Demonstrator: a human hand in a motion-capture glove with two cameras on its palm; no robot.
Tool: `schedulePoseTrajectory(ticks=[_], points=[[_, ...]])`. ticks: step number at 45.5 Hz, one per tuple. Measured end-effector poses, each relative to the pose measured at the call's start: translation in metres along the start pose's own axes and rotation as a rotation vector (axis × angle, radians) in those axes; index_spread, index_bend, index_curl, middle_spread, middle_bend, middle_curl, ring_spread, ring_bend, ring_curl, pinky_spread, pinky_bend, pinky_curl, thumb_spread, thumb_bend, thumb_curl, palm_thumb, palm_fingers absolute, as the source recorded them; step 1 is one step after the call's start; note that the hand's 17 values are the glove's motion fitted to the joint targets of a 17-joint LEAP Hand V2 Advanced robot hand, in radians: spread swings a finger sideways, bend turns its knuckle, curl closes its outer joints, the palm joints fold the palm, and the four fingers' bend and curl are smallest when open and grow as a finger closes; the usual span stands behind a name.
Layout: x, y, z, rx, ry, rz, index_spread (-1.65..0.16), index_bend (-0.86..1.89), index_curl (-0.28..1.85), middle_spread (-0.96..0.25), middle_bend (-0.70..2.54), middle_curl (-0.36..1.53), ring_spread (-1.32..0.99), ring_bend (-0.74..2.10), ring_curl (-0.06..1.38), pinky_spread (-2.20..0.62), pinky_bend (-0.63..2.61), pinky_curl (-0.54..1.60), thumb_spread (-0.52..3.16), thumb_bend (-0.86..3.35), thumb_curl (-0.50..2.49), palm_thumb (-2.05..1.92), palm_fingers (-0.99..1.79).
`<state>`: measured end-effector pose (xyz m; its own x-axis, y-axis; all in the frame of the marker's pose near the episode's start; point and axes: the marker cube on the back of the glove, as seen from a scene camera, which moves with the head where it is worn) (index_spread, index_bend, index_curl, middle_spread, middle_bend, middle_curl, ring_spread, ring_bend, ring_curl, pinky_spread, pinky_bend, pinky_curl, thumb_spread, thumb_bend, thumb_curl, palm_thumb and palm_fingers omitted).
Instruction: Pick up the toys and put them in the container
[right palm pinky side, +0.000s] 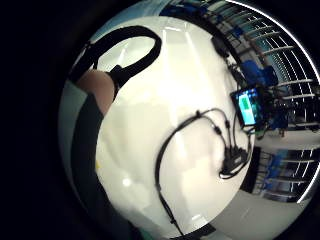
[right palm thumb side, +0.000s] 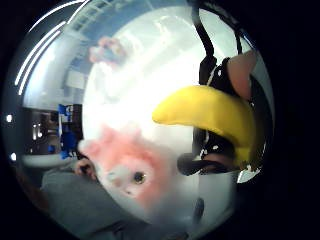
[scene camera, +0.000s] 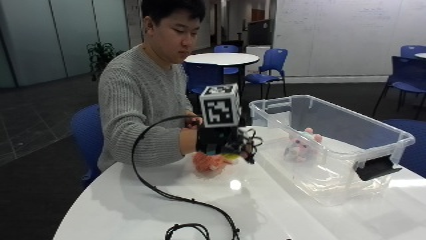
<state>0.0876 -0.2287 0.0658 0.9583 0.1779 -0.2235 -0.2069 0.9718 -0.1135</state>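
Your gloved right hand (scene camera: 223, 142) has its fingers curled round a yellow banana toy (right palm thumb side: 210, 116), low over the desk (scene camera: 266, 210). The container (scene camera: 333, 150) stands just beside it, toward your bare hand's side (a pink plush toy (scene camera: 297, 150) already inside), so carry across.

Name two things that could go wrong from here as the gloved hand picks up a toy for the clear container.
1. The right hand grips a yellow toy just above an orange toy; lifting might drag that one along or knock it away.
2. The clear container has tall walls beside the hand, so the toy may clip the rim if carried low.
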Motion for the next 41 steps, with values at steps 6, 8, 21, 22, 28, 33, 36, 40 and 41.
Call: schedulePoseTrajectory(ticks=[6,8,21,22,28,33,36,40,41], points=[[-0.007,-0.031,-0.061,0.081,-0.005,-0.062,-0.40,0.33,0.47,-0.33,0.72,0.59,-0.52,0.94,0.43,-0.26,0.66,0.29,1.26,0.12,0.53,0.56,0.77],[-0.010,-0.041,-0.073,0.094,-0.006,-0.067,-0.40,0.33,0.48,-0.33,0.73,0.59,-0.53,0.94,0.43,-0.27,0.66,0.29,1.24,0.12,0.54,0.57,0.77],[-0.048,-0.124,-0.080,0.114,-0.138,0.002,-0.39,0.32,0.53,-0.33,0.73,0.61,-0.54,0.94,0.44,-0.29,0.65,0.31,1.15,0.07,0.60,0.61,0.77],[-0.054,-0.135,-0.077,0.114,-0.144,0.003,-0.39,0.32,0.53,-0.33,0.72,0.61,-0.54,0.94,0.44,-0.29,0.66,0.31,1.14,0.07,0.60,0.61,0.76],[-0.084,-0.191,-0.064,0.093,-0.149,0.021,-0.40,0.29,0.55,-0.33,0.70,0.62,-0.54,0.93,0.44,-0.29,0.67,0.32,1.15,0.05,0.61,0.60,0.73],[-0.103,-0.219,-0.057,0.079,-0.127,0.027,-0.40,0.27,0.56,-0.33,0.69,0.62,-0.53,0.92,0.44,-0.29,0.68,0.32,1.17,0.04,0.61,0.60,0.71],[-0.107,-0.226,-0.051,0.068,-0.101,0.021,-0.40,0.26,0.56,-0.34,0.69,0.62,-0.53,0.92,0.44,-0.29,0.68,0.32,1.19,0.03,0.61,0.59,0.71],[-0.109,-0.230,-0.038,0.034,-0.093,0.021,-0.41,0.24,0.57,-0.34,0.68,0.62,-0.53,0.92,0.44,-0.29,0.68,0.32,1.20,0.02,0.61,0.59,0.70],[-0.109,-0.229,-0.035,0.018,-0.092,0.020,-0.41,0.24,0.57,-0.34,0.68,0.62,-0.53,0.92,0.44,-0.28,0.68,0.32,1.21,0.01,0.60,0.59,0.70]])
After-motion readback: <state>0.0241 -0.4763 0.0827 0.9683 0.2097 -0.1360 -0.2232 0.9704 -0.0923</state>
